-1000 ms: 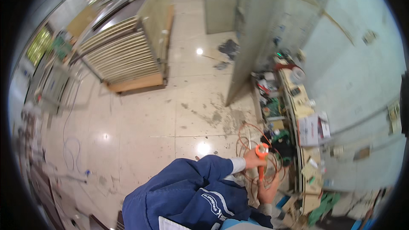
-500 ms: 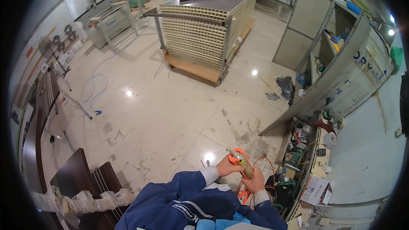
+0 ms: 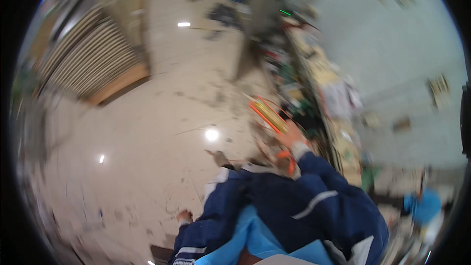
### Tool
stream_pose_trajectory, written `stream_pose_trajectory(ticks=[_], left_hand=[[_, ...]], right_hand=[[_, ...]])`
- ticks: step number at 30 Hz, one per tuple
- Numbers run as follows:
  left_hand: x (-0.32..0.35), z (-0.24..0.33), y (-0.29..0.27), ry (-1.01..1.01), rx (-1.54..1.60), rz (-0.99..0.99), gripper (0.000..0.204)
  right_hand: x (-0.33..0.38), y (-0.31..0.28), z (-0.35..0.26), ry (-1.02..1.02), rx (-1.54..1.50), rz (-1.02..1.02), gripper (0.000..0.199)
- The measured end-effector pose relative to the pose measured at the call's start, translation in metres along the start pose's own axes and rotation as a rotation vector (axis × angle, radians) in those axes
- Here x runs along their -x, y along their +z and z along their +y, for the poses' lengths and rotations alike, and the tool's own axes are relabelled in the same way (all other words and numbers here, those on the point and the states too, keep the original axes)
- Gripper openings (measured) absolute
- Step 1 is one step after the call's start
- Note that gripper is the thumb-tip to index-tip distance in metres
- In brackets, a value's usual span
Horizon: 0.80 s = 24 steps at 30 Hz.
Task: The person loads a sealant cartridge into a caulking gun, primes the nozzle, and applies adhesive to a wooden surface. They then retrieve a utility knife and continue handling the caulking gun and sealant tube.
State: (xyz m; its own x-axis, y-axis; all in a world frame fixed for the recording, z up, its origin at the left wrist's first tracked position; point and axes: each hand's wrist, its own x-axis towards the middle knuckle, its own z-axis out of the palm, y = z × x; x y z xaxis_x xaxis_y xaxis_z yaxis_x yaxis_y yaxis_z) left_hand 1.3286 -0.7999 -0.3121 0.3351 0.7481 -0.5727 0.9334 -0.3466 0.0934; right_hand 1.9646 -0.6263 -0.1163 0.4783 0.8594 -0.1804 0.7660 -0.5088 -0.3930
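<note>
The whole view is smeared by motion. My right hand point(image 3: 293, 135) grips a caulking gun point(image 3: 269, 114) with an orange frame and a gold-coloured cartridge. Its nozzle points up and to the left, over the floor near the workbench. Below that hand, a bright orange part point(image 3: 285, 156) shows, possibly the gun's handle. Away from the gun, my left hand point(image 3: 184, 216) hangs low at the left by my jacket; blur hides how its fingers are set.
To the right, a cluttered workbench point(image 3: 346, 140) runs along a pale wall point(image 3: 387, 44). A slatted rack point(image 3: 93, 54) stands on the tiled floor point(image 3: 147, 132) at the far left. Dark crumpled material point(image 3: 224, 15) lies near the cabinet. A blue object point(image 3: 424, 206) is at the lower right.
My left hand has let go of the caulking gun and dropped to the left. My right hand keeps hold of it. The view has swung right, toward the bench and wall.
</note>
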Motion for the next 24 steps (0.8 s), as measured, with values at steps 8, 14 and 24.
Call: stream_pose_trajectory(ticks=[8,14,24], left_hand=[[-0.105,0.0,-0.074,-0.434,0.764,-0.182,0.015],[-0.284,0.017,-0.251,-0.422,1.307,0.153,0.011],[-0.368,0.143,-0.371,-0.495,1.329,0.096,0.039]], right_hand=[[-0.018,-0.046,0.1,0.541,-0.081,0.119,0.066],[-0.071,-0.093,0.186,0.786,-0.153,0.324,0.066],[-0.224,-0.189,0.378,0.905,-0.162,0.368,0.072]])
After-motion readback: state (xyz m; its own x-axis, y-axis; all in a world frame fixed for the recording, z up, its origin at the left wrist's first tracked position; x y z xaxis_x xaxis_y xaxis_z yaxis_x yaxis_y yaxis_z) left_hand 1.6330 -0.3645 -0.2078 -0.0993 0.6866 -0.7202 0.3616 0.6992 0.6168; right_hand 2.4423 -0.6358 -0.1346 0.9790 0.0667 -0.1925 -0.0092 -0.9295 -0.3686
